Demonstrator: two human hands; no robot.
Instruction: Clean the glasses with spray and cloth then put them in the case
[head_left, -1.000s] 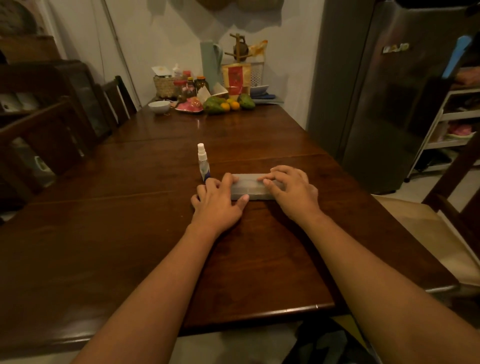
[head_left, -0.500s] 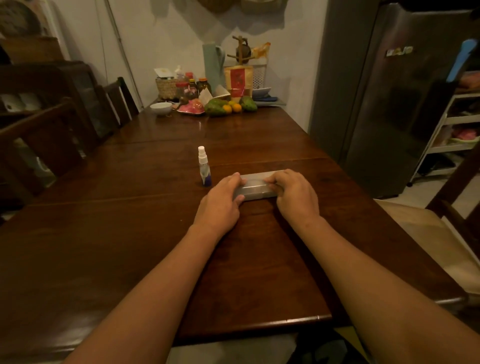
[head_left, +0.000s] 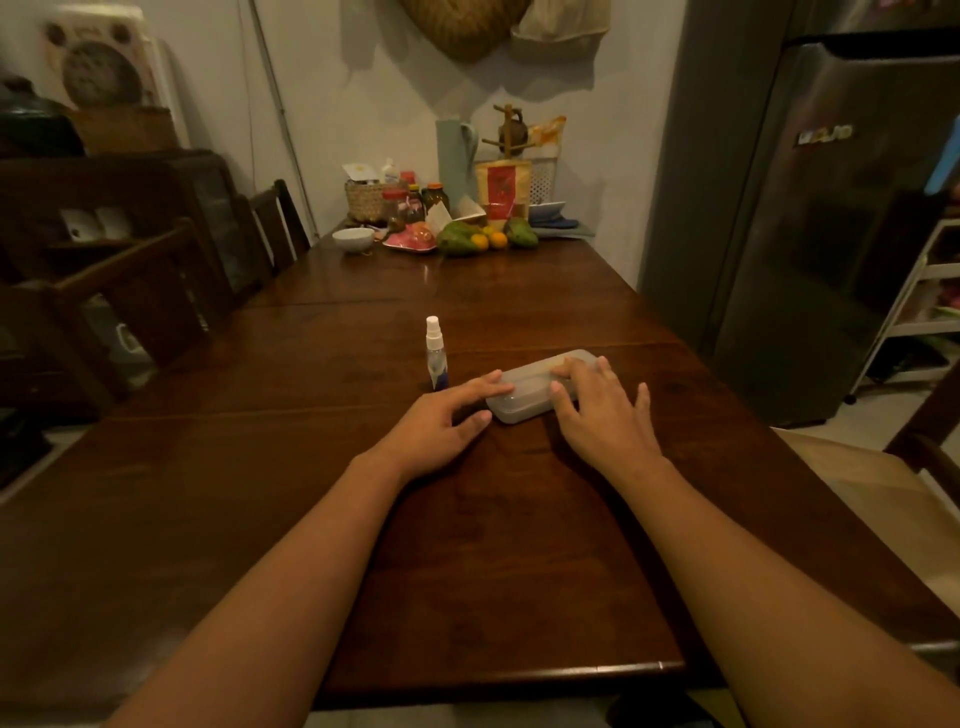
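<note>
Closed grey case (head_left: 540, 387), upright spray bottle (head_left: 436, 353)

No text is read with certainty. A short badge of raised silver letters (head_left: 826, 136) is seen on the door of the tall grey steel refrigerator (head_left: 769, 291) at the far right, but its letters are blurred and are not made out. A red panel with a dark mark is borne by the tan paper packet (head_left: 503, 189) at the far end of the dark wooden table (head_left: 519, 545); nothing legible is found on it. The blue label on the small clear spray bottle (head_left: 436, 358), left of centre, is too small to be read.
</note>
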